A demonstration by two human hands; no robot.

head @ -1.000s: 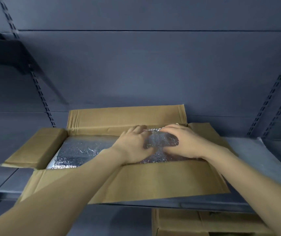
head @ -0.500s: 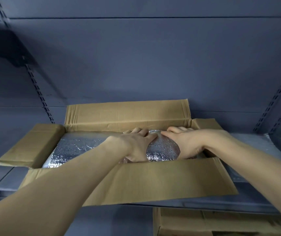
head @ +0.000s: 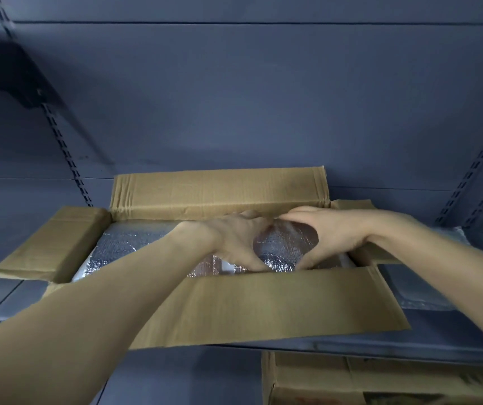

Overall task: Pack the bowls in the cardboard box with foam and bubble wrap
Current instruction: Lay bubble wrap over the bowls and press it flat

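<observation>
A round bundle wrapped in silvery bubble wrap [head: 285, 244] is cupped between the left hand [head: 234, 244] and right hand [head: 330, 235], fingers curled round it, inside the cardboard box [head: 263, 302]'s right end. The wrap is judged soft and slippery, the bowl presumably inside fragile; support from both sides is best.

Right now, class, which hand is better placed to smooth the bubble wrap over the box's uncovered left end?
Left. The left hand sits nearer the flat bubble wrap at the cardboard box's left end; the right hand would probably have to cross over it.
</observation>
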